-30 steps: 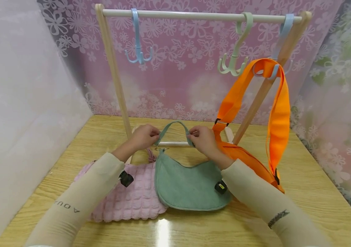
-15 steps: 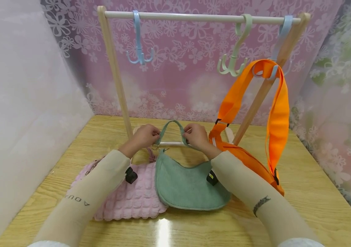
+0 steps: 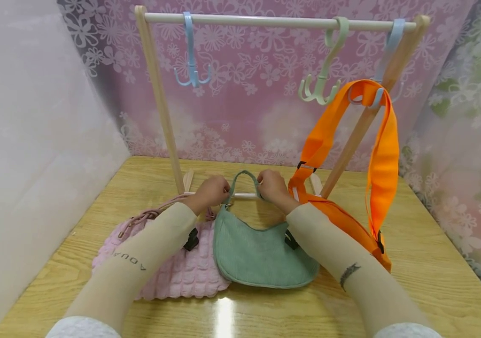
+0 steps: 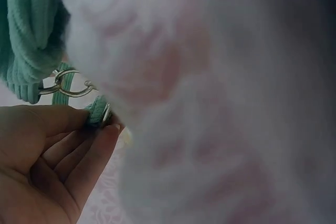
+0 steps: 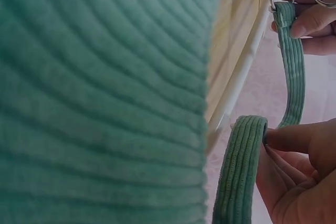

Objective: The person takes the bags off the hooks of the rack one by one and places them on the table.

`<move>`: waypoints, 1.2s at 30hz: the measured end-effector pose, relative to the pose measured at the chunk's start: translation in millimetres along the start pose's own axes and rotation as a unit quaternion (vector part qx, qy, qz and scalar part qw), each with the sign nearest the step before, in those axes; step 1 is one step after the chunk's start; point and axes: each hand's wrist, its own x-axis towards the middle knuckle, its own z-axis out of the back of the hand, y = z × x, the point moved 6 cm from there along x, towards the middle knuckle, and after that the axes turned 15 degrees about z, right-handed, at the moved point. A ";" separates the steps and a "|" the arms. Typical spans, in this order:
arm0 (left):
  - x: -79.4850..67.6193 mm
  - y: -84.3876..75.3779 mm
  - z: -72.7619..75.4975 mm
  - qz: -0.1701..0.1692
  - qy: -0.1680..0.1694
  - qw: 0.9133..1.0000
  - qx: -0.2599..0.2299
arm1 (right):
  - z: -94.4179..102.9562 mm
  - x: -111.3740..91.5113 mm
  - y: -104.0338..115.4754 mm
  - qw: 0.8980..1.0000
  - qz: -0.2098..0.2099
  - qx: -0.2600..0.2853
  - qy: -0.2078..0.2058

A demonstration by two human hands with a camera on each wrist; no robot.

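A green corduroy handbag point(image 3: 261, 253) lies on the table in the head view, its short strap point(image 3: 244, 173) arched up between my two hands. My left hand point(image 3: 213, 191) pinches the strap's left end; the left wrist view shows thumb and fingers at the strap end beside a metal ring point(image 4: 73, 83). On the other side my right hand point(image 3: 272, 185) pinches the strap further along, the green band point(image 5: 241, 166) folding over at its fingertips in the right wrist view. Left of the green bag, partly under my left arm, lies a pink puffy bag point(image 3: 181, 277) with cord ties.
A wooden rack with a white top rail point(image 3: 257, 20) stands behind. From it hang a blue hook point(image 3: 191, 56), a green hook point(image 3: 325, 65) and another blue hook point(image 3: 392, 42) that carries an orange bag's strap point(image 3: 382, 169). Walls close in the table point(image 3: 426, 263) left, right and behind.
My left hand has moved right and slightly down along with the strap. My right hand went left, then back a little to the right. The hands are closer together and the strap arches narrower.
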 end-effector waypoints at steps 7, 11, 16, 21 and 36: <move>-0.6 1.1 -6.5 0.014 0.013 1.000 0.014 | -4.8 -0.6 -2.6 1.000 -0.009 -0.003 0.020; -2.2 -0.2 -7.7 0.010 0.017 1.000 0.022 | -8.1 0.4 -2.3 1.000 -0.006 -0.010 0.024; -2.9 -2.7 -8.4 0.006 0.018 0.999 0.028 | -10.3 0.1 -3.8 1.000 -0.006 -0.016 0.023; -2.8 -2.0 -7.2 0.023 0.015 0.999 0.027 | -11.5 -1.4 -3.0 1.000 -0.009 -0.014 0.025; -7.5 -8.2 1.8 0.036 -0.011 0.999 0.025 | -11.8 -13.4 13.2 0.997 0.005 -0.042 0.068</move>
